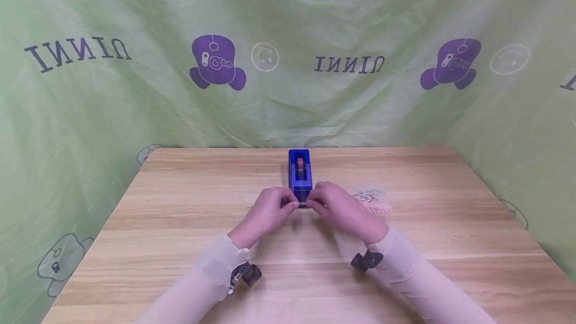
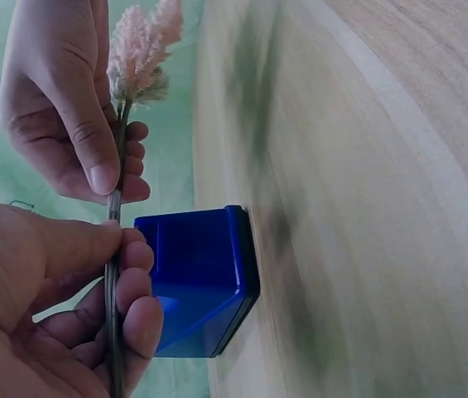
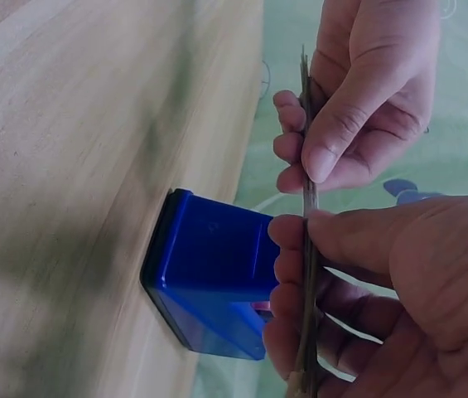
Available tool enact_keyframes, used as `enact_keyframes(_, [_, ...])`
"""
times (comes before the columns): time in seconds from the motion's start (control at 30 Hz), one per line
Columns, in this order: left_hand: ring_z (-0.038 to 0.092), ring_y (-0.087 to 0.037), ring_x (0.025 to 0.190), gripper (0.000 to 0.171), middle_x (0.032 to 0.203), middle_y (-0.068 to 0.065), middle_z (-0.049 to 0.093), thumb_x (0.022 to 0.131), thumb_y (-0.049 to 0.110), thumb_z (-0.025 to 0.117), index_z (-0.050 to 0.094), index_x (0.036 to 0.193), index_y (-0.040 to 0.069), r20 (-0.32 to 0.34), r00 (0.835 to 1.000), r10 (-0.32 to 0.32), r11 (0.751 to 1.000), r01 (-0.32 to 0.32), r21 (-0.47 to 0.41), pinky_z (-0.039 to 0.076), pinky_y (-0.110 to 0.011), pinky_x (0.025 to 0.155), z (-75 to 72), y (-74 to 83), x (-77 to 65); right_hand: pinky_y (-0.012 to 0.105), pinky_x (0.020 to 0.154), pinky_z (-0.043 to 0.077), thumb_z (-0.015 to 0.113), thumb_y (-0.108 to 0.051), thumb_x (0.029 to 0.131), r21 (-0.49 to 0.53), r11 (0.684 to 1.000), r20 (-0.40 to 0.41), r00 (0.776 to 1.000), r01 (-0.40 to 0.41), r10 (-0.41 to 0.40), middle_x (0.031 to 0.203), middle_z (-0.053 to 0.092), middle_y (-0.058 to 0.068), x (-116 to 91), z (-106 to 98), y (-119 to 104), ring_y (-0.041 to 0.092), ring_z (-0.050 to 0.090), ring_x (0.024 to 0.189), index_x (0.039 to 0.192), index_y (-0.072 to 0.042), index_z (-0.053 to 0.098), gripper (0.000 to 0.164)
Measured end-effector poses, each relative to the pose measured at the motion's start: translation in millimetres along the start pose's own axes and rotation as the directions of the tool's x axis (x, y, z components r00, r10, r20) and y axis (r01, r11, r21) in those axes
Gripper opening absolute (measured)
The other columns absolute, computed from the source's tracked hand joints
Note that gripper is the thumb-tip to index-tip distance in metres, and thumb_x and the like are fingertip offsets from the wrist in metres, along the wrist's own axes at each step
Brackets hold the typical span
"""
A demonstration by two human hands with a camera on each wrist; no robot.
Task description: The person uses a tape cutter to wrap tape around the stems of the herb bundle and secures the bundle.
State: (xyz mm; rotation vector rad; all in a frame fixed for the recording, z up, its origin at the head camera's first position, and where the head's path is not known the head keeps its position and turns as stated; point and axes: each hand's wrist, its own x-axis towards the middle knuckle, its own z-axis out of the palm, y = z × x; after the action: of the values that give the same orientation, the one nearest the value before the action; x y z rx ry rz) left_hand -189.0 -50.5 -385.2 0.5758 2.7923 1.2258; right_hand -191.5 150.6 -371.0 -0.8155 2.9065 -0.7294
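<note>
Both hands pinch one thin bundle of dried flower stems (image 2: 113, 290), held level in front of a blue tape dispenser (image 1: 300, 184). My left hand (image 1: 268, 210) grips the bare stem end, thumb against curled fingers. My right hand (image 1: 338, 210) grips nearer the fluffy pink and greyish flower heads (image 2: 141, 50), which stick out to the right in the head view (image 1: 372, 200). Between the two thumbs, a pale, shiny band that looks like clear tape (image 3: 311, 199) lies on the stems. The dispenser stands just beyond the fingertips; its reddish roll core (image 1: 300, 164) shows inside.
The wooden table (image 1: 189, 184) extends on all sides of the hands. Behind it and along both sides hangs a green printed curtain (image 1: 288, 109). A small black camera sits on the left wrist (image 1: 246, 273) and another on the right wrist (image 1: 366, 261).
</note>
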Motion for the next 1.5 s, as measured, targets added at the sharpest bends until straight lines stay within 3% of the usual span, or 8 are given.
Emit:
enact_keyframes(0.33, [0.055, -0.013, 0.07, 0.021, 0.085, -0.011, 0.074, 0.104, 0.012, 0.062, 0.079, 0.098, 0.001, 0.091, 0.995, -0.039, 0.999, 0.036, 0.027, 0.046, -0.024, 0.064, -1.1, 2.8, 5.3, 0.035, 0.084, 0.057, 0.075, -0.013, 0.095, -0.04, 0.999, -0.041, 0.999, 0.015, -0.017, 0.09, 0.069, -0.001, 2.6, 1.7, 0.4, 0.013, 0.062, 0.086, 0.094, -0.009, 0.077, 0.004])
enact_keyframes(0.67, [0.057, -0.013, 0.073, 0.012, 0.081, -0.004, 0.073, 0.098, 0.008, 0.07, 0.078, 0.089, 0.006, 0.021, 1.0, -0.017, 0.999, 0.016, 0.047, 0.048, -0.026, 0.069, 0.3, 3.2, 7.2, 0.03, 0.077, 0.054, 0.077, -0.016, 0.095, -0.069, 0.998, -0.052, 0.999, -0.012, 0.009, 0.085, 0.063, -0.003, 3.9, 3.7, -1.7, 0.011, 0.057, 0.08, 0.087, -0.013, 0.071, 0.01])
enact_keyframes(0.87, [0.058, -0.012, 0.074, 0.01, 0.082, -0.003, 0.074, 0.096, 0.006, 0.072, 0.078, 0.088, 0.006, -0.004, 1.0, 0.002, 0.999, -0.002, 0.039, 0.049, -0.026, 0.07, 1.6, 0.7, 7.4, 0.026, 0.064, 0.05, 0.069, -0.016, 0.1, 0.045, 0.996, 0.027, 0.997, -0.071, 0.07, 0.074, 0.06, -0.005, 4.0, 1.0, -2.3, 0.01, 0.053, 0.066, 0.092, -0.011, 0.072, 0.01])
enact_keyframes(1.1, [0.059, -0.013, 0.077, 0.008, 0.085, -0.003, 0.075, 0.095, 0.007, 0.073, 0.078, 0.089, 0.006, -0.01, 1.0, -0.002, 0.999, 0.002, 0.034, 0.051, -0.027, 0.073, 1.2, -0.6, 6.9, 0.028, 0.073, 0.055, 0.069, -0.009, 0.099, 0.055, 0.995, 0.025, 0.996, -0.085, 0.083, 0.087, 0.075, 0.004, 4.9, 1.1, -1.8, 0.009, 0.059, 0.072, 0.099, -0.007, 0.078, 0.009])
enact_keyframes(1.27, [0.06, -0.013, 0.078, 0.007, 0.085, -0.004, 0.076, 0.094, 0.006, 0.074, 0.078, 0.088, 0.007, -0.029, 1.0, 0.0, 1.0, 0.0, 0.02, 0.052, -0.029, 0.075, 2.3, 0.0, 7.9, 0.03, 0.075, 0.056, 0.072, -0.007, 0.096, 0.027, 0.997, -0.012, 0.997, -0.075, 0.076, 0.085, 0.072, 0.001, 5.5, 0.6, -2.3, 0.009, 0.06, 0.073, 0.097, -0.007, 0.077, 0.005])
enact_keyframes(1.5, [0.058, -0.013, 0.077, 0.007, 0.084, -0.003, 0.074, 0.091, 0.005, 0.077, 0.076, 0.085, 0.008, -0.049, 0.999, -0.009, 1.0, 0.01, 0.016, 0.05, -0.027, 0.073, 5.6, -0.5, 10.7, 0.027, 0.068, 0.053, 0.073, -0.008, 0.095, 0.015, 0.995, -0.013, 0.995, -0.097, 0.097, 0.08, 0.067, -0.002, 6.9, 0.2, -3.6, 0.01, 0.058, 0.07, 0.092, -0.009, 0.074, 0.004])
